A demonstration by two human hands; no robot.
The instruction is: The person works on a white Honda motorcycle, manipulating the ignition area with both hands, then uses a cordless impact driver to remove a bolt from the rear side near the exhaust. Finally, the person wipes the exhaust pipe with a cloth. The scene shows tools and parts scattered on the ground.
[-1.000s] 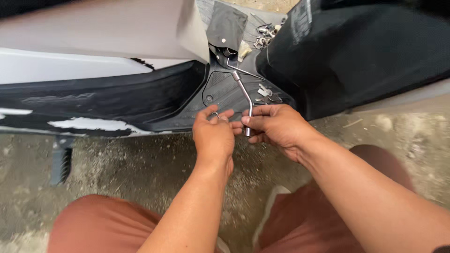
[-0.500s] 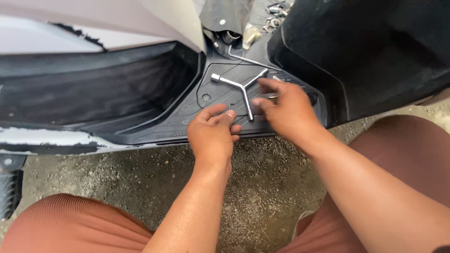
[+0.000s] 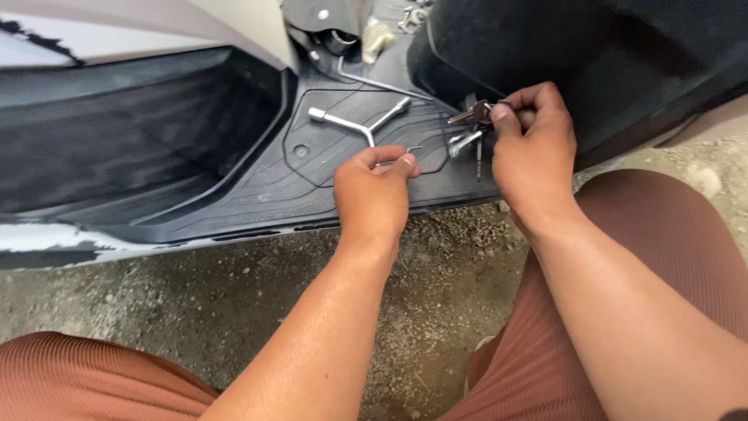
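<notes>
Gripping keys (image 3: pixel 473 125) — right hand (image 3: pixel 534 148); left hand (image 3: pixel 374 195) pinching wrench (image 3: pixel 360 126) at floorboard (image 3: pixel 257 195) edge.

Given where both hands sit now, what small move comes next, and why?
Probably the left hand lifts the Y-shaped wrench off the footboard: its fingers already rest on the near arm, while the right hand is occupied, pinching a bunch of keys.
</notes>
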